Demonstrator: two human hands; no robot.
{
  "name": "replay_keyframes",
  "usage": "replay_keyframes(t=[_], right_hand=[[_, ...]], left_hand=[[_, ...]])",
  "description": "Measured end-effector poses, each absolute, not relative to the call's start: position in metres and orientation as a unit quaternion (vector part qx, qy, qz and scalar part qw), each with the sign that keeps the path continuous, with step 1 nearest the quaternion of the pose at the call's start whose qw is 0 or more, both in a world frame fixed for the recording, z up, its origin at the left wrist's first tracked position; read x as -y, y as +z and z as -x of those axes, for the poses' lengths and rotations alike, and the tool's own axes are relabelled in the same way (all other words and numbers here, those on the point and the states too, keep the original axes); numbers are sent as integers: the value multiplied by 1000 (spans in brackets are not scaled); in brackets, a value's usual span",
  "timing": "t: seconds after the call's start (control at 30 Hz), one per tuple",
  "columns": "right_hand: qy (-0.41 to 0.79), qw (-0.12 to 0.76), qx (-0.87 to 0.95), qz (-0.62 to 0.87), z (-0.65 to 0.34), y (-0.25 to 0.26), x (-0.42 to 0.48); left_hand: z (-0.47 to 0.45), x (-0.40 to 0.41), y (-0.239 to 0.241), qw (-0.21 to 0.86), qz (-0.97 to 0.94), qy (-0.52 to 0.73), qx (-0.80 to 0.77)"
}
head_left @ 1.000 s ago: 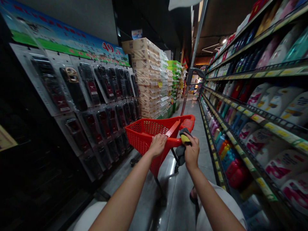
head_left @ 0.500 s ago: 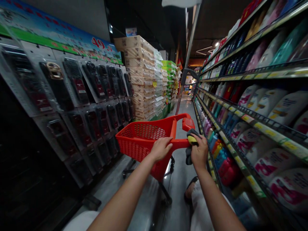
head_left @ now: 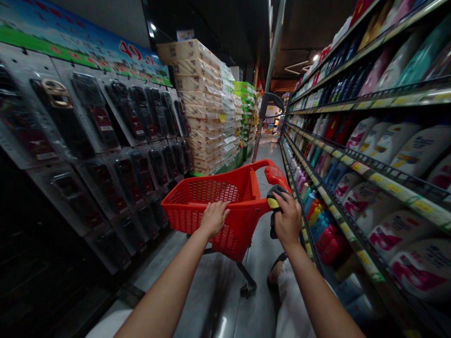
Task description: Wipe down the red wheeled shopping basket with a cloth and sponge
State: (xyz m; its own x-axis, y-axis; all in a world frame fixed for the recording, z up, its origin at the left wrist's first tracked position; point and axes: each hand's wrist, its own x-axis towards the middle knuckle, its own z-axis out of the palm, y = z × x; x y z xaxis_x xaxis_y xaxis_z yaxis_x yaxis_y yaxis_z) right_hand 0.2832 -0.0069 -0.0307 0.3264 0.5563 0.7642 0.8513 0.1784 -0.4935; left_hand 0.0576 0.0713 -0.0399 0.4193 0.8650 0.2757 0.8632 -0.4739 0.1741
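A red plastic shopping cart (head_left: 225, 199) stands in the aisle just ahead of me, its mesh basket empty as far as I can see. My left hand (head_left: 213, 218) is closed over the cart's near rim. My right hand (head_left: 288, 220) is closed on the cart's handle end and also clutches a small dark item with a yellow part (head_left: 274, 202); I cannot make out what that item is. Both forearms reach forward from the bottom of the view.
Shelves of bottles and refill pouches (head_left: 380, 155) line the right side. A wall of hanging packaged black goods (head_left: 116, 141) runs along the left. Stacked cartons (head_left: 200, 103) stand further down on the left. Grey floor (head_left: 260, 155) stretches ahead between them. A metal pole (head_left: 268, 80) rises beyond the cart.
The cart has swung leftward and tilted across the aisle. My left hand slid along the rim; my right hand kept its grip. The view shifted slightly forward.
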Motion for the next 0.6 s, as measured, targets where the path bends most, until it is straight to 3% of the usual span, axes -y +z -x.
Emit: replay_keyframes(t=[0.13,0.33,0.47,0.6], right_hand=[[-144,542,504,657,-279,-39,-6],[-101,476,614,622,-280,-50,-13],[-103,501,561,651,-287,-54,-21],[-47,451,657,602,-265,-76,-19]], left_hand=[[-77,-58,-44,5,-846,169,-506],[-95,-45,-49,46,-859,158,-485],[-73,-47,-44,64,-884,121,-448],[-35,-48,-41,41,-863,85,-496]])
